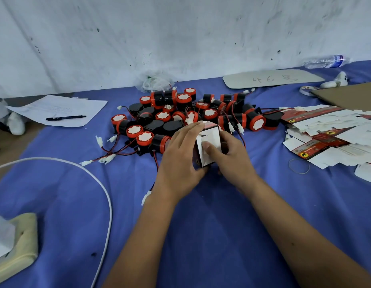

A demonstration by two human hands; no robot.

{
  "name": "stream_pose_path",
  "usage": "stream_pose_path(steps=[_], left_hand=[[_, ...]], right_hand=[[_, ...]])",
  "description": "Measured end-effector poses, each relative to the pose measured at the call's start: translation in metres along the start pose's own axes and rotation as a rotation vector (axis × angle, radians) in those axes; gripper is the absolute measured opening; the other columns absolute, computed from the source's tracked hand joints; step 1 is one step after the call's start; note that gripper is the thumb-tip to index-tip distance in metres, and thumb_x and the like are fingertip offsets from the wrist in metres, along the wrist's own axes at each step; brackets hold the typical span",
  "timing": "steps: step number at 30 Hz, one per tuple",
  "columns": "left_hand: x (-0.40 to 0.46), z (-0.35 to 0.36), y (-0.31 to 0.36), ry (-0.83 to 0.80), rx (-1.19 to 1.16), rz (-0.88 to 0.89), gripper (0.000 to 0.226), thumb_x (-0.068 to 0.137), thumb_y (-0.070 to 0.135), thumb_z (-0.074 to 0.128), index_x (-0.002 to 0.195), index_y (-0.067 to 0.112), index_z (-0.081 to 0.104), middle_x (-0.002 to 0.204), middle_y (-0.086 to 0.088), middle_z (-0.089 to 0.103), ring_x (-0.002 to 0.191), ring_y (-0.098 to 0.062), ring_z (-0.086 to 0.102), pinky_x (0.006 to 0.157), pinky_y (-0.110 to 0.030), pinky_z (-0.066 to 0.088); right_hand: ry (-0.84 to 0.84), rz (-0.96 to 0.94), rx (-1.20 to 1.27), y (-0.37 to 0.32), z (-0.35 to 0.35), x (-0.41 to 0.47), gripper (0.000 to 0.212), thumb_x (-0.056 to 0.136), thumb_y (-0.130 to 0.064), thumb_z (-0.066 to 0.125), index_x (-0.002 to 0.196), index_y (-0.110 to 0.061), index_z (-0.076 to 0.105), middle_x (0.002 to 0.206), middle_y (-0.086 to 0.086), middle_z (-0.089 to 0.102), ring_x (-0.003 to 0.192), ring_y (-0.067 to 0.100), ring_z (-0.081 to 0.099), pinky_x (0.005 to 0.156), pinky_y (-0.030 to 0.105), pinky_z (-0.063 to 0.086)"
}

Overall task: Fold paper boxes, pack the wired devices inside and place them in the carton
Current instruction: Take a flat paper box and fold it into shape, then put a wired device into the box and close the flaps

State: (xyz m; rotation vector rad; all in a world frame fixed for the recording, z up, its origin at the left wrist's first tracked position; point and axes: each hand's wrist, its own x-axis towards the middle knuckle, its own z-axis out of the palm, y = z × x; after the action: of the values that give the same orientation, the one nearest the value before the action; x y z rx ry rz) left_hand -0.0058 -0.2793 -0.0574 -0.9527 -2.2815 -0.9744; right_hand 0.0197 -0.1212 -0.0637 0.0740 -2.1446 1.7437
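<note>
1. Head view: gripping a small paper box point(208, 145) with both hands above the blue cloth point(201, 215); left hand point(181, 159) curling round its left side; right hand point(230, 156) wrapping the right, thumb pressing the white face.
2. Lying just behind: wired devices point(193, 115) heaped; flat boxes point(334, 134) stacked at right.

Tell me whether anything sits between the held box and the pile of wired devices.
Nothing visible does. The paper box, gripped by the left hand and right hand, sits right at the near edge of the wired devices.
</note>
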Motion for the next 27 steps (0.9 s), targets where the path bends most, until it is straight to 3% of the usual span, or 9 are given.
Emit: stream_pose_path(steps=[3,5,8,11,15,19,21,24,27], left_hand=[[-0.001,-0.001,0.0,-0.009,0.019,0.0,0.087,0.072,0.018,0.088,0.149,0.015,0.047,0.151,0.002,0.05,0.144,-0.017,0.042,0.118,-0.03,0.035],[0.0,0.0,0.0,0.001,0.011,0.005,0.086,0.074,0.02,0.088,0.149,0.015,0.047,0.151,0.003,0.05,0.144,-0.016,0.042,0.118,-0.031,0.036],[0.003,-0.001,0.0,0.037,-0.056,0.003,0.083,0.075,0.025,0.089,0.148,0.021,0.048,0.149,0.01,0.051,0.143,-0.01,0.043,0.115,-0.034,0.04],[0.001,-0.002,-0.004,0.064,-0.086,-0.043,0.088,0.07,0.031,0.092,0.146,0.031,0.046,0.145,0.019,0.049,0.138,-0.003,0.044,0.112,-0.027,0.04],[-0.002,-0.002,-0.009,0.066,-0.065,-0.068,0.091,0.067,0.04,0.094,0.144,0.032,0.045,0.144,0.02,0.048,0.135,-0.004,0.044,0.109,-0.022,0.04],[-0.001,-0.001,-0.009,0.062,-0.083,-0.047,0.088,0.071,0.041,0.092,0.143,0.035,0.043,0.146,0.022,0.047,0.135,-0.006,0.045,0.108,-0.034,0.046],[-0.001,-0.002,-0.008,0.037,-0.139,-0.077,0.086,0.071,0.034,0.093,0.141,0.034,0.044,0.144,0.021,0.048,0.133,-0.009,0.049,0.104,-0.04,0.05],[-0.002,-0.006,-0.013,-0.075,-0.361,-0.144,0.068,0.075,0.031,0.083,0.134,0.025,0.05,0.133,0.012,0.057,0.126,-0.014,0.056,0.098,-0.039,0.055],[-0.003,-0.006,-0.012,-0.045,-0.632,-0.342,0.059,0.074,0.043,0.068,0.129,0.028,0.051,0.122,0.004,0.065,0.118,-0.017,0.063,0.095,-0.037,0.055]], right_hand=[[0.038,0.002,-0.061,0.002,-0.004,0.001,0.023,0.092,-0.032,0.073,0.115,-0.034,0.068,0.105,-0.02,0.073,0.099,0.0,0.068,0.083,0.025,0.058],[0.038,-0.003,-0.039,0.001,-0.006,0.002,0.025,0.09,-0.032,0.075,0.115,-0.03,0.069,0.107,-0.017,0.074,0.102,0.003,0.068,0.087,0.031,0.058],[-0.031,0.018,0.156,-0.004,-0.008,0.004,0.029,0.087,-0.033,0.076,0.114,-0.027,0.07,0.111,-0.008,0.074,0.104,0.011,0.069,0.084,0.027,0.057],[-0.132,0.091,0.407,-0.007,-0.014,0.005,0.034,0.085,-0.025,0.075,0.117,-0.016,0.068,0.113,0.005,0.075,0.107,0.022,0.07,0.084,0.029,0.058],[-0.162,0.075,0.319,-0.006,-0.017,0.005,0.04,0.075,-0.008,0.078,0.111,-0.007,0.061,0.101,0.012,0.074,0.093,0.029,0.07,0.085,0.045,0.059],[-0.243,0.096,0.358,-0.008,-0.021,0.004,0.047,0.076,-0.007,0.078,0.12,-0.005,0.062,0.111,0.017,0.072,0.104,0.034,0.069,0.087,0.047,0.059],[-0.225,0.053,0.238,-0.009,-0.02,0.003,0.043,0.077,-0.009,0.081,0.117,-0.007,0.064,0.108,0.015,0.072,0.102,0.034,0.068,0.086,0.046,0.059],[-0.124,-0.205,-0.312,-0.007,-0.015,0.001,0.027,0.077,-0.014,0.079,0.096,-0.017,0.059,0.086,0.002,0.064,0.082,0.025,0.06,0.072,0.041,0.051],[-0.243,-0.404,-0.855,-0.007,-0.008,-0.002,0.032,0.077,-0.025,0.076,0.106,-0.025,0.063,0.099,-0.009,0.068,0.102,0.019,0.054,0.09,0.042,0.038]])
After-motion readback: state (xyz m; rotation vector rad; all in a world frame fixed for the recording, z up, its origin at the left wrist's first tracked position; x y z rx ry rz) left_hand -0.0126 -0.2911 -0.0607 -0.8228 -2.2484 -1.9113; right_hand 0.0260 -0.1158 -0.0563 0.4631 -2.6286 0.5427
